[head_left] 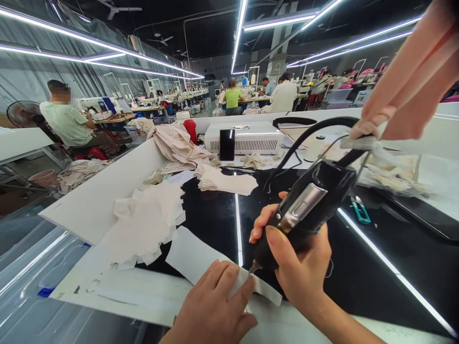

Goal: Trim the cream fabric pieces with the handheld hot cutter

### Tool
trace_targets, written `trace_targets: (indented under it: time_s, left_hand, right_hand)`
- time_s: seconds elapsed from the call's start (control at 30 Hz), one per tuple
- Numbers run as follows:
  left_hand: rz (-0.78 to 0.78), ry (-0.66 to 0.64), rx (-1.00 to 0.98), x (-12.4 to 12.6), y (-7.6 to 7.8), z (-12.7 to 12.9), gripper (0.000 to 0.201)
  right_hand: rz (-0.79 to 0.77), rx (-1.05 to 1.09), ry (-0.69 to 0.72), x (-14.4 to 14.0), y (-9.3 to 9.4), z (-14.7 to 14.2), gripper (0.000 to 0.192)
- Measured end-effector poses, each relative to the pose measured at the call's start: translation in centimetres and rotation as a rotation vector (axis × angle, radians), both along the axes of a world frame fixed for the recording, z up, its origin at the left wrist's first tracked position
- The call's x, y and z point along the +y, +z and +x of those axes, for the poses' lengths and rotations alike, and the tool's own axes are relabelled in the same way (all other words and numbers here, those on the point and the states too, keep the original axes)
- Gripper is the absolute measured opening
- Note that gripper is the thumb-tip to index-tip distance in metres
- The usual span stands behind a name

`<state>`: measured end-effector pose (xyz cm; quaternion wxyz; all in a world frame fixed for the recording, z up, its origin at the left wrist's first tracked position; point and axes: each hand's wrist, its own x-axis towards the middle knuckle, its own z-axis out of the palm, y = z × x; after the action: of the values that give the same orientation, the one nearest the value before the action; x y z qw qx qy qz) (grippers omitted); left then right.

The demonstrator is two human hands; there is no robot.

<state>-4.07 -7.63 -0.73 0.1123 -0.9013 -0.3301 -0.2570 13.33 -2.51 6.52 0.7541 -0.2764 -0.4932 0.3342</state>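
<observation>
My right hand (pixel 299 260) is wrapped round a black handheld power tool (pixel 304 210) with a metal lever on its side and a thick cable from its top. The tool tilts, and its narrow metal tip points down at a cream fabric piece (pixel 195 255) by the table's front edge; whether it touches is hard to tell. My left hand (pixel 218 301) lies over that piece beside the tip, fingers pressed down and fabric showing between finger and thumb. A twisted pink cloth strip (pixel 401 86) runs up from the tool's top.
Stacked cream fabric pieces (pixel 147 224) lie on the left, with a smaller stack (pixel 227 180) farther back. Behind are a white vented box (pixel 247 138) and a phone (pixel 227 145). Teal thread snips (pixel 360 209) lie on the black tabletop (pixel 387 258). Other people sit at sewing machines beyond.
</observation>
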Motion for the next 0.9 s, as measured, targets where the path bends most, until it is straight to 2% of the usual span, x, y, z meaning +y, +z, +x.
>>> trace_targets:
  time_s: [0.37, 0.67, 0.9]
  left_hand:
    - [-0.059, 0.028, -0.015, -0.7, -0.5, -0.3, 0.036]
    - [-0.081, 0.042, -0.027, -0.8, -0.9, -0.1, 0.048]
    - [-0.071, 0.022, -0.070, -0.6, -0.5, 0.0, 0.055]
  right_hand:
    - [0.010, -0.013, 0.051, 0.2, -0.5, 0.2, 0.025]
    - [0.006, -0.006, 0.081, 0.7, -0.7, -0.6, 0.023]
    - [0.017, 0.014, 0.091, 0.9, -0.6, -0.9, 0.021]
